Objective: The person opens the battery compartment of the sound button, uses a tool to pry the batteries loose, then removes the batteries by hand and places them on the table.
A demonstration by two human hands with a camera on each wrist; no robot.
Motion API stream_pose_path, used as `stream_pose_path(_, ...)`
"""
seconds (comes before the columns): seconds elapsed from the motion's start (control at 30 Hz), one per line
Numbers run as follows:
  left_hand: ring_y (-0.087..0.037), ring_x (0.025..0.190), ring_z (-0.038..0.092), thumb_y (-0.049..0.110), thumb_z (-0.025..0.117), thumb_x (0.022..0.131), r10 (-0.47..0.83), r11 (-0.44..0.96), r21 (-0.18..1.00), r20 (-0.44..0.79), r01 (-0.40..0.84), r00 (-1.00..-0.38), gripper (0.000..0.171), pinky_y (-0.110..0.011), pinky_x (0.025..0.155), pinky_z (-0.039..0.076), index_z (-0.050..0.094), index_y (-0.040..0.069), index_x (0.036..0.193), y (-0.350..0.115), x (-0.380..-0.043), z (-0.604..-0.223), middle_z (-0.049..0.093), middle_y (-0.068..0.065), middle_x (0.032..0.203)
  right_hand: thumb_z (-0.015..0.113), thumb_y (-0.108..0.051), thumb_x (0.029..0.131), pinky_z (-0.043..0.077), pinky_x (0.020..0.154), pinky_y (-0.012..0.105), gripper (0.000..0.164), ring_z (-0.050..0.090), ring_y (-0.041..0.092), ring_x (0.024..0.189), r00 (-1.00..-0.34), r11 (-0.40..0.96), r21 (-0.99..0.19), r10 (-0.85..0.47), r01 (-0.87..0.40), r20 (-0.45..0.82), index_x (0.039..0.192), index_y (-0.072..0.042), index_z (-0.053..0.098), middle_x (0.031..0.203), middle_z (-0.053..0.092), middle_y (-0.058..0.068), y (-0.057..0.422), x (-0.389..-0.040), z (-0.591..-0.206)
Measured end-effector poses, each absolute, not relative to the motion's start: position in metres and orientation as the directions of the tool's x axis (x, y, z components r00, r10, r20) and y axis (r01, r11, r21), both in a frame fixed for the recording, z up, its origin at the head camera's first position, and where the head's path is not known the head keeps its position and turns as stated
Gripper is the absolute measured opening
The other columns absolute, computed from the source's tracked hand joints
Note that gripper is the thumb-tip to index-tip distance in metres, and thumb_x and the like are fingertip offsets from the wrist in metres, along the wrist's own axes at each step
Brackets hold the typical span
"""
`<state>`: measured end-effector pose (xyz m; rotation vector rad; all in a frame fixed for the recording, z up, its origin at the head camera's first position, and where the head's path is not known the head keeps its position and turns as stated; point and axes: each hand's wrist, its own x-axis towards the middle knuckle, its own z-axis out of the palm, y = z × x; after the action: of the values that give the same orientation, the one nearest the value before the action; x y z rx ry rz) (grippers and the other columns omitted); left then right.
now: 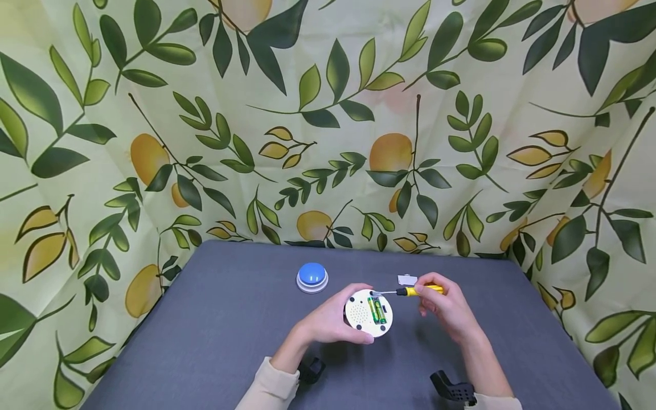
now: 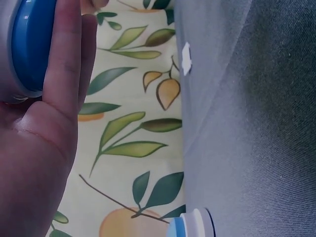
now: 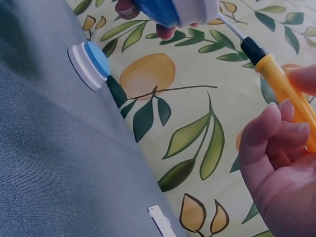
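My left hand [image 1: 330, 319] grips a round push button [image 1: 357, 315] by its rim. Its white underside faces the head camera, and an uncovered battery compartment shows green batteries [image 1: 378, 311]. In the left wrist view the button's blue dome [image 2: 34, 49] lies against the fingers. With my right hand [image 1: 451, 307] I hold a screwdriver [image 1: 426, 290] by its yellow handle, fingers and thumb around it. Its metal shaft points left, and the tip meets the underside near the upper edge, by a dark hole. The right wrist view shows the screwdriver [image 3: 284, 91] at the button's white base [image 3: 197, 11].
A second blue-topped push button [image 1: 312, 275] stands upright farther back on the grey table [image 1: 230, 319]. A small white battery cover [image 1: 407, 279] lies behind my right hand. Leaf-patterned cloth [image 1: 328, 142] hangs behind the table and at both sides.
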<state>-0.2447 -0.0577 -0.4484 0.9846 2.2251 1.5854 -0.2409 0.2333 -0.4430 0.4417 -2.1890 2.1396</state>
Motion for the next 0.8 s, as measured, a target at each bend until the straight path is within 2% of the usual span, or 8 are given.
stream_pose_path(0.17, -0.010, 0.104, 0.059, 0.021, 0.092, 0.072, 0.626, 0.183, 0.913, 0.177, 0.364, -0.760, 0.086, -0.027, 0.092, 0.048, 0.047, 0.020, 0.145, -0.059, -0.246, -0.450, 0.062, 0.007, 0.116, 0.058, -0.007, 0.102, 0.054, 0.059, 0.032, 0.019, 0.052, 0.019, 0.064, -0.958, 0.007, -0.972, -0.177, -0.233, 0.228, 0.111, 0.011, 0.055, 0.081, 0.054, 0.004, 0.241, -0.236, -0.441)
stream_pose_path(0.3, -0.010, 0.106, 0.058, 0.022, 0.092, 0.072, 0.615, 0.191, 0.913, 0.176, 0.361, -0.769, 0.088, -0.027, 0.094, 0.047, 0.046, 0.017, 0.147, -0.060, -0.247, -0.450, 0.061, 0.007, 0.118, 0.059, -0.005, 0.101, 0.055, 0.063, 0.031, 0.020, 0.057, 0.021, 0.066, -0.963, 0.058, -0.973, -0.166, -0.225, 0.213, 0.115, 0.010, 0.056, 0.086, 0.059, 0.007, 0.250, -0.234, -0.440)
stream_pose_path(0.43, -0.011, 0.107, 0.058, 0.022, 0.092, 0.071, 0.605, 0.202, 0.910, 0.175, 0.363, -0.776, 0.090, -0.028, 0.095, 0.046, 0.045, 0.014, 0.148, -0.061, -0.246, -0.447, 0.061, 0.006, 0.119, 0.063, -0.008, 0.100, 0.057, 0.066, 0.032, 0.026, 0.059, 0.022, 0.069, -0.980, 0.133, -0.974, -0.105, -0.185, 0.171, 0.117, 0.010, 0.057, 0.090, 0.058, 0.013, 0.261, -0.233, -0.442)
stream_pose_path(0.57, -0.011, 0.108, 0.057, 0.023, 0.092, 0.071, 0.597, 0.215, 0.906, 0.173, 0.364, -0.784, 0.091, -0.028, 0.095, 0.045, 0.045, 0.016, 0.148, -0.062, -0.246, -0.446, 0.060, 0.007, 0.120, 0.065, -0.012, 0.100, 0.058, 0.067, 0.034, 0.029, 0.060, 0.022, 0.071, -0.991, 0.221, -0.966, -0.039, -0.132, 0.127, 0.118, 0.009, 0.058, 0.089, 0.059, 0.013, 0.270, -0.235, -0.446)
stream_pose_path(0.8, -0.011, 0.108, 0.057, 0.023, 0.093, 0.071, 0.597, 0.204, 0.908, 0.181, 0.365, -0.782, 0.090, -0.028, 0.094, 0.046, 0.045, 0.016, 0.148, -0.061, -0.246, -0.446, 0.060, 0.007, 0.120, 0.064, -0.013, 0.100, 0.058, 0.068, 0.034, 0.032, 0.058, 0.019, 0.070, -0.997, 0.318, -0.948, 0.054, -0.030, 0.050, 0.124, 0.008, 0.057, 0.091, 0.059, 0.019, 0.292, -0.241, -0.458)
